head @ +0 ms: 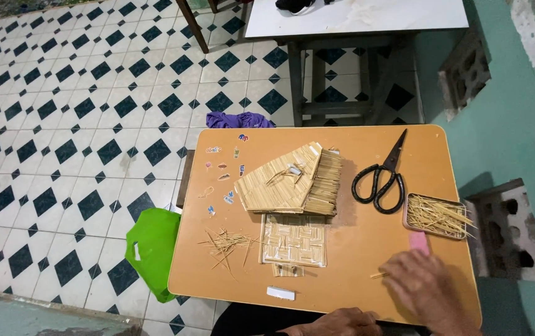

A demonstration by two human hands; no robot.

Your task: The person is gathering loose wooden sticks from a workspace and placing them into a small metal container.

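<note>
Head view, right hand near table front edge

head view, steeply down, table near

Beneath the right hand, a smooth, matt tan tabletop, likely laminate. By its fingertips, a pale wooden stick; just beyond them, a matt pink block, possibly an eraser, and a dull metal tin of thin wooden sticks. Farther off, scissors with glossy black handles. Left of the hand, a flat woven panel and a ribbed roof, both of pale, matt sticks. Past the table's left edge, a glossy green plastic bag. Floor tiles look smooth and glazed.
</note>
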